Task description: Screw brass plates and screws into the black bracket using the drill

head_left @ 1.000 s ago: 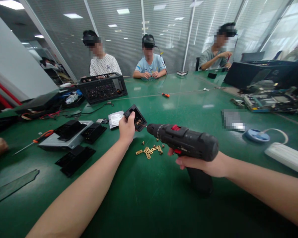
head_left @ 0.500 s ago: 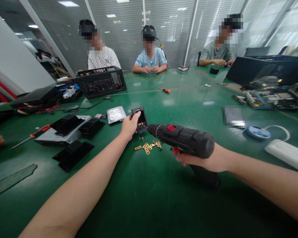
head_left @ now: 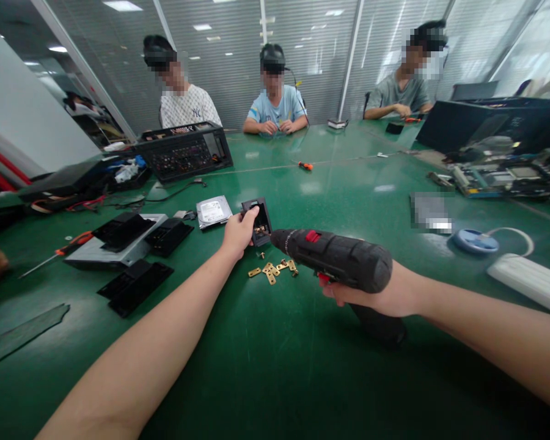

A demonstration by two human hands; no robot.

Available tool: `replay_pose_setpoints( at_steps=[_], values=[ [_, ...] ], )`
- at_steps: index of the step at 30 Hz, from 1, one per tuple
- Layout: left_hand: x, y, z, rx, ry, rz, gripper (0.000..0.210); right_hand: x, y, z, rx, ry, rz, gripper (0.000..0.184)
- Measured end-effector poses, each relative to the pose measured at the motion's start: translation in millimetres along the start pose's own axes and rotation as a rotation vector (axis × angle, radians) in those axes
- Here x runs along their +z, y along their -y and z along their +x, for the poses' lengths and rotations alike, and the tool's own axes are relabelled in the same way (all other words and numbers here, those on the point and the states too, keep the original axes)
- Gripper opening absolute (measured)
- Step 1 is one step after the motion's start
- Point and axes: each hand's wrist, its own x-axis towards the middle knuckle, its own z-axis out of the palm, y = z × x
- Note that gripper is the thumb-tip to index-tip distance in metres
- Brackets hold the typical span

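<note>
Across the middle of the green surface [head_left: 256, 354], we find open room between the two forearms, and it runs down to the bottom of our view. Toward the far edge, where three people [head_left: 275, 110] sit, we see more open room around a small orange screwdriver [head_left: 305, 165]. On the left side the room is narrower: black plastic pieces [head_left: 137, 287], a silver drive [head_left: 101, 261] and a longer screwdriver [head_left: 76, 242] lie there. On the right side, a white bar [head_left: 531, 281] and a circuit board [head_left: 499, 174] take the place.

We see the left hand [head_left: 241, 231] grasping a black box [head_left: 264, 214], with small brass-coloured pieces [head_left: 260, 230] inside it. The right hand [head_left: 396, 290] is closed around the handle of a black drill [head_left: 334, 260]. The drill points left, and its nose is at the right edge of the box; we cannot tell if they touch. Thus we have the box between the left hand and the drill. Brass plates [head_left: 254, 272] lie on the surface, nearer to us than the box, and a hard drive [head_left: 213, 211] lies just beside the left hand.
</note>
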Motion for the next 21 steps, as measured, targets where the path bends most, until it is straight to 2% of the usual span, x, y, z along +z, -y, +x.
replay_pose_setpoints(
  at_steps=[6, 16, 21],
  values=[
    [0.2, -0.6, -1.3, 0.009, -0.016, 0.009, 0.043, -2.2, 5.0, 0.4, 0.018, 0.045, -0.022, 0.010],
    [0.7, 3.6, 0.7, 0.007, -0.013, 0.007, 0.043, -1.3, -1.4, -0.4, 0.007, 0.030, 0.015, 0.013],
    [4.0, 3.5, 0.8, -0.025, -0.038, -0.019, 0.043, -1.2, -2.5, -0.6, 0.001, 0.017, 0.002, 0.021]
  ],
)
